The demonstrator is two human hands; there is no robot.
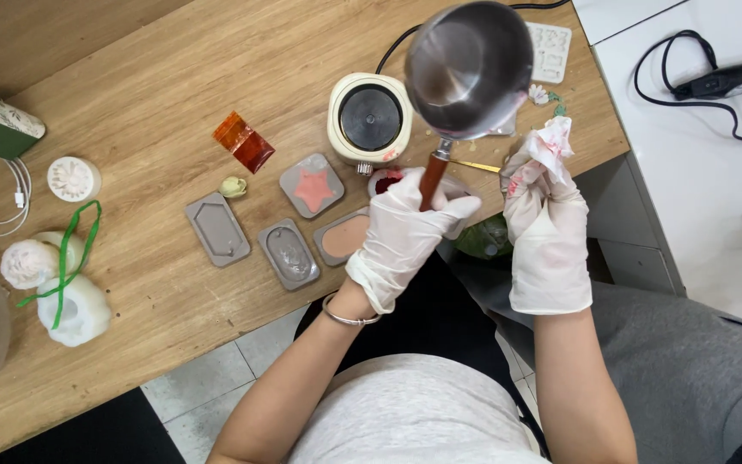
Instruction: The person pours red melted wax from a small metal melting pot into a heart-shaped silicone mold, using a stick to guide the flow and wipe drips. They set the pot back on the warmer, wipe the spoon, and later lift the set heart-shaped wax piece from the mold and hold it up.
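Note:
My left hand (405, 236), in a white glove, grips the red-brown handle of a small steel pot (467, 67) and holds it tilted up, its inside facing me. My right hand (547, 232), also gloved, clutches a crumpled white tissue (551, 142) stained red, just right of the pot's rim. Below the pot on the wooden table (173, 94) sits a cream round hot plate (369, 118).
Grey silicone moulds lie in a row: an empty one (216, 228), an oval one (288, 253), a pink star one (313, 186), a tan-filled one (343, 236). An orange block (243, 142), white flower-shaped pieces (53, 275), a green ribbon and a white cable lie left. A black corded tool (732, 79) rests far right.

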